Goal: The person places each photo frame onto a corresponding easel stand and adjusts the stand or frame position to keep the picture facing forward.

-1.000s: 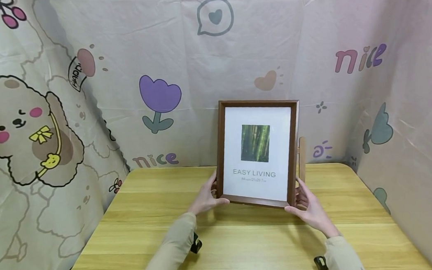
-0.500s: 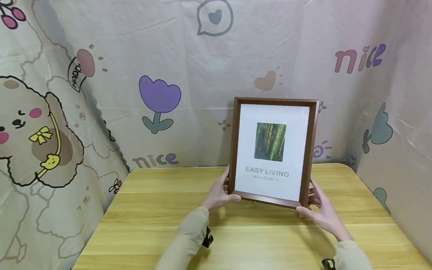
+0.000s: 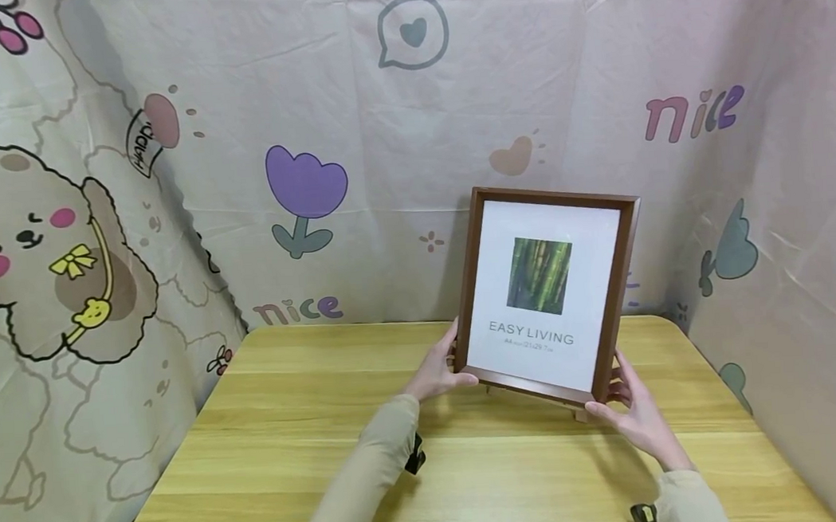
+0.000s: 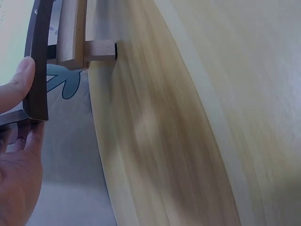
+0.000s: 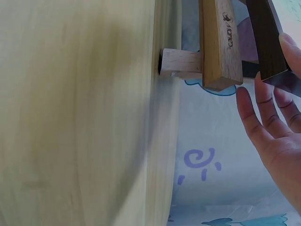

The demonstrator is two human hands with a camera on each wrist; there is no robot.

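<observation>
A brown wooden picture frame (image 3: pixel 534 286) with a bamboo print and the words "EASY LIVING" is held slightly tilted over the table. At its lower left corner my left hand (image 3: pixel 435 372) grips it, thumb on the front and fingers behind. My right hand (image 3: pixel 643 419) holds the lower right corner the same way. A small wooden easel (image 4: pixel 70 33) stands on the table, mostly hidden behind the frame in the head view. In the right wrist view, the ledge (image 5: pixel 220 42) of the easel, marked with lettering, lies close below the frame's bottom edge, with a gap between.
The wooden table (image 3: pixel 294 460) has a light yellow grain and rounded far corners. A printed cloth (image 3: pixel 382 135) hangs right behind its far edge and along both sides. A black wrist strap piece (image 3: pixel 415 454) sits below the left sleeve.
Both hands have carried the picture frame to the right and tilted it a little more. The easel's upright, earlier visible at the frame's right side, is now hidden behind it.
</observation>
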